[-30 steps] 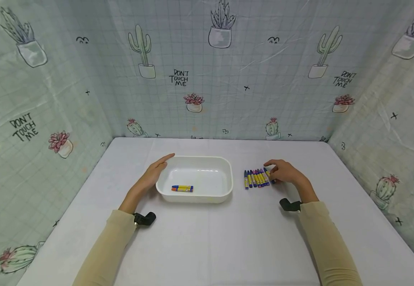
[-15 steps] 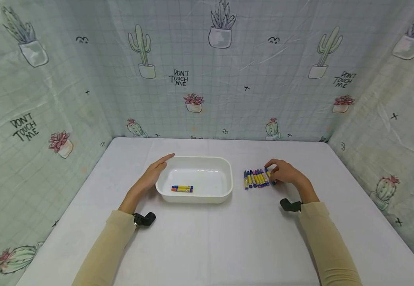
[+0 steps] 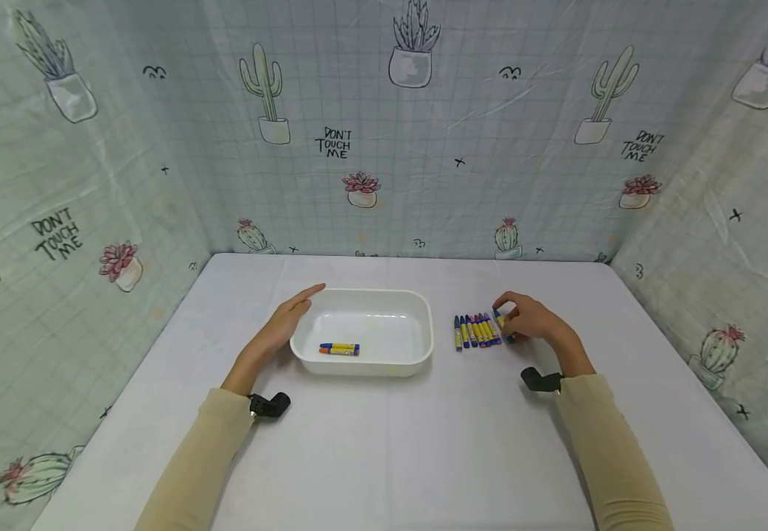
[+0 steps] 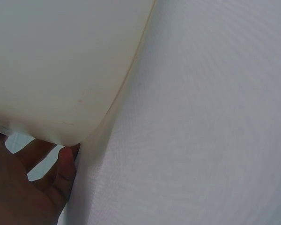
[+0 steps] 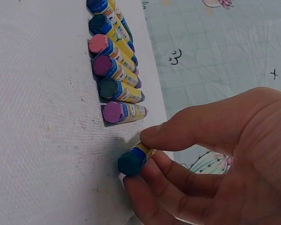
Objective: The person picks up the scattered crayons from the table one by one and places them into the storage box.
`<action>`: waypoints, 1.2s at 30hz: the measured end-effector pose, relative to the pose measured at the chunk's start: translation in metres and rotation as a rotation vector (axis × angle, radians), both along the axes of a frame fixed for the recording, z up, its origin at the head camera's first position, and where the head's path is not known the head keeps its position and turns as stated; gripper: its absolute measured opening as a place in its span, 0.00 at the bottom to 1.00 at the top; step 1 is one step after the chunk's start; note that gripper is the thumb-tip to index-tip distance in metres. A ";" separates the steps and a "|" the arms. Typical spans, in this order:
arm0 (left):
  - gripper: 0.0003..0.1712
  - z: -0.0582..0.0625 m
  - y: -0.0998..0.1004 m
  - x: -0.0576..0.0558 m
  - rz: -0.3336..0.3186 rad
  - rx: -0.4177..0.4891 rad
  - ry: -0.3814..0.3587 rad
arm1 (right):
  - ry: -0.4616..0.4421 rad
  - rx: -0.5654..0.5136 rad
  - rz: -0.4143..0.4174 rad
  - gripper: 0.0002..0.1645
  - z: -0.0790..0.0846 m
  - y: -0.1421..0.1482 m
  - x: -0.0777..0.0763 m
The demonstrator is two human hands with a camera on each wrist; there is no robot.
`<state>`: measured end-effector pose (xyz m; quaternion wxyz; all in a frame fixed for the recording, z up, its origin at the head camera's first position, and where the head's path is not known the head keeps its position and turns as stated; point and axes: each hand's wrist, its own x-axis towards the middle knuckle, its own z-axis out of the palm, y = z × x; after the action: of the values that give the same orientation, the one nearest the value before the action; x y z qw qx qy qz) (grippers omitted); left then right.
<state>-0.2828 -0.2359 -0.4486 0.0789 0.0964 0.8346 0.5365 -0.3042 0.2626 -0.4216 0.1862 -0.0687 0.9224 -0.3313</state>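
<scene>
My right hand (image 3: 531,318) pinches a crayon (image 5: 132,161) between thumb and fingers, its dark teal end showing in the right wrist view. Left of that hand, a row of several crayons (image 3: 477,331) in yellow and blue wrappers lies side by side on the table. My left hand (image 3: 284,322) rests along the left side of a white tray (image 3: 384,368), index finger stretched out at the far corner. In the left wrist view its fingertips meet the tray's wall. Two crayons (image 3: 340,349) with wrappers of the same kind lie together in the tray, near its front left.
The white cloth-covered table (image 3: 384,450) runs back to a fabric backdrop (image 3: 384,147) printed with cacti, which also hangs at both sides. A black wrist camera (image 3: 270,405) sticks out from the left wrist, another black wrist camera (image 3: 540,380) from the right.
My right hand has shifted slightly right with the crayon, widening the gap to the row. My left hand and the tray stay in place.
</scene>
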 end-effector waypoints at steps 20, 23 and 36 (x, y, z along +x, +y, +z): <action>0.29 -0.001 0.000 0.000 -0.001 -0.001 0.006 | -0.017 0.018 -0.007 0.33 0.014 -0.005 0.004; 0.29 0.000 -0.002 -0.001 0.003 -0.008 0.013 | 0.000 0.011 -0.004 0.32 0.016 -0.008 0.004; 0.29 -0.002 -0.001 -0.002 -0.011 -0.016 0.021 | 0.075 -0.035 0.066 0.32 0.028 -0.016 0.008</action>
<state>-0.2843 -0.2370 -0.4507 0.0737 0.1061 0.8391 0.5284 -0.2965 0.2468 -0.3941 0.1610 -0.1147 0.9200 -0.3384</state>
